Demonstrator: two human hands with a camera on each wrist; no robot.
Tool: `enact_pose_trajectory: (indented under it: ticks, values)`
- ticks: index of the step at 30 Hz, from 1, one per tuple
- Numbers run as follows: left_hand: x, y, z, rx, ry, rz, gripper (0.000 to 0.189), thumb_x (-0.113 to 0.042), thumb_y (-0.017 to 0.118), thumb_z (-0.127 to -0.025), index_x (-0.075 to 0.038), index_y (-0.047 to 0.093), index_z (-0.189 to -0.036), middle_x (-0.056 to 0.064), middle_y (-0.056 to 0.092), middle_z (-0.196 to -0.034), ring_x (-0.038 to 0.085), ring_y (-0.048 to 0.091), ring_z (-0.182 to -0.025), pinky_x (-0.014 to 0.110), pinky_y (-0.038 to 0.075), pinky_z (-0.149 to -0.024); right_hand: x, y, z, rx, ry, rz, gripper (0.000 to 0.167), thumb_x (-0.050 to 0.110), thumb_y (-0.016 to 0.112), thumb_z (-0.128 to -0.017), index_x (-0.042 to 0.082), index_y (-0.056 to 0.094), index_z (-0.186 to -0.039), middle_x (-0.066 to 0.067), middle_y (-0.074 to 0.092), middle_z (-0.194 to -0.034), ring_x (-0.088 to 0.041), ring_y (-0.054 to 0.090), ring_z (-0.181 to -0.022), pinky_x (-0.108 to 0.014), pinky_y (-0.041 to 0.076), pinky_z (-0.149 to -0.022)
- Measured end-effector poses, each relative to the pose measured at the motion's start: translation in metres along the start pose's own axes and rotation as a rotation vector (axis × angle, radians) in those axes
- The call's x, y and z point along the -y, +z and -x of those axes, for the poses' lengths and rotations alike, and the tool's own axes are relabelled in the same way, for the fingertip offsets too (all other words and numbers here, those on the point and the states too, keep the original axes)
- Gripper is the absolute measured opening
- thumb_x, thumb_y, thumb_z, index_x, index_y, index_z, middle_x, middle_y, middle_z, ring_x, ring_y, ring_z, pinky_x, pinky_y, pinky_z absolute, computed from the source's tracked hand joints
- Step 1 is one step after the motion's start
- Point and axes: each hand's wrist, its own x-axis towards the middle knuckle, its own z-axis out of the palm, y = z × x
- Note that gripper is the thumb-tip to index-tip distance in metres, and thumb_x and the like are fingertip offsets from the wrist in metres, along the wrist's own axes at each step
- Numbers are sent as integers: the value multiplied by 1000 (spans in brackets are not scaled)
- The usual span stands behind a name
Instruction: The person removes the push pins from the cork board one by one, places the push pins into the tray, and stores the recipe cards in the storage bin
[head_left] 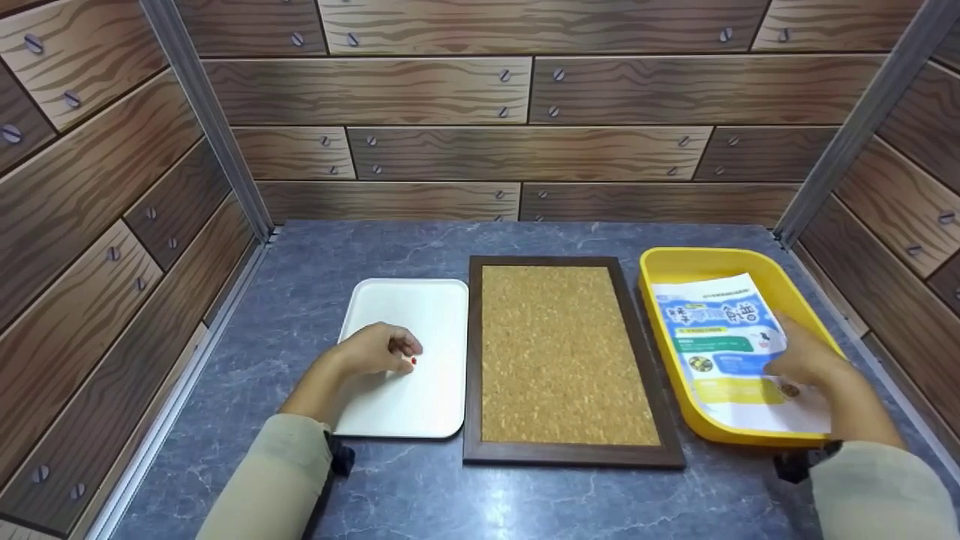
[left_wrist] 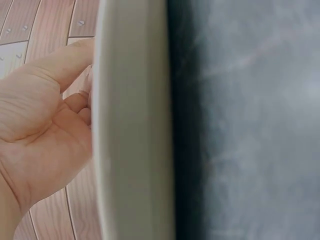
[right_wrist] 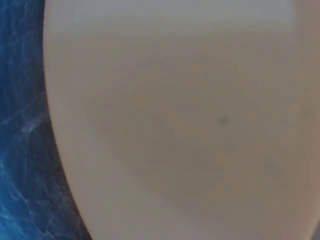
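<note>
In the head view my left hand (head_left: 379, 349) is over a white tray (head_left: 435, 405), pinching a small red thing (head_left: 413, 361) between thumb and fingertips; it is too small to name its kind. The tray's pale rim (left_wrist: 132, 120) hides those fingertips in the left wrist view. At the right, my right hand (head_left: 810, 356) reaches into a yellow tray (head_left: 697, 259) and grips the right side of a colourful printed sheet (head_left: 716, 330), thumb on top and fingers by its edge. The right wrist view is filled by a blurred pale surface, with no hand visible.
Between the two trays lies a cork board (head_left: 562, 360) in a dark brown frame (head_left: 570, 455). All stand on a grey-blue marbled tabletop (head_left: 375, 251). Wood-patterned walls (head_left: 442, 90) with metal corner posts (head_left: 210, 112) enclose the back and both sides.
</note>
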Motion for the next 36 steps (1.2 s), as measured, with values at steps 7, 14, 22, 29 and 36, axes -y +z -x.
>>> enact_pose_trajectory:
  ticks: [7, 14, 22, 29, 36]
  values:
    - [-2, -3, -1, 14, 35, -5, 37, -7, 87, -90, -5, 75, -125, 11, 74, -116, 13, 59, -94, 23, 47, -83, 8, -3, 2, 83, 31, -98, 124, 20, 83, -95, 0, -16, -168, -46, -7, -169, -69, 6, -153, -82, 7, -125]
    - [-10, -11, 1, 27, 4, 24, 57, -13, 89, -90, -11, 67, -142, 15, 66, -144, 30, 64, -129, 44, 52, -110, 29, -10, 4, 130, -42, -41, 123, 33, 83, -97, -3, -9, -169, -48, 1, -169, -69, 12, -154, -84, 14, -122]
    - [-24, -22, 2, 52, 43, 28, 81, -21, 91, -90, -14, 52, -160, 11, 47, -170, 47, 38, -160, 63, 39, -127, 72, -14, 11, 115, -120, -65, 121, 48, 79, -98, 6, -7, -173, -43, 0, -173, -67, 8, -158, -84, 16, -122]
    - [-46, -24, -7, -53, 117, -77, 105, -37, 93, -88, -20, 32, -172, 16, 13, -183, 44, 14, -169, 65, 22, -134, 127, -5, 11, 34, -255, 15, 103, 53, 60, -109, 5, -4, -174, -40, -4, -175, -69, -2, -159, -86, 10, -123]
    - [-83, -16, -21, -206, 82, -162, 116, -61, 82, -91, -35, 8, -176, 7, -15, -184, 43, -12, -170, 74, 13, -133, 180, 21, 11, -121, -258, 150, 90, 67, 32, -113, 14, -6, -175, -34, -10, -178, -72, -13, -156, -95, -3, -113]
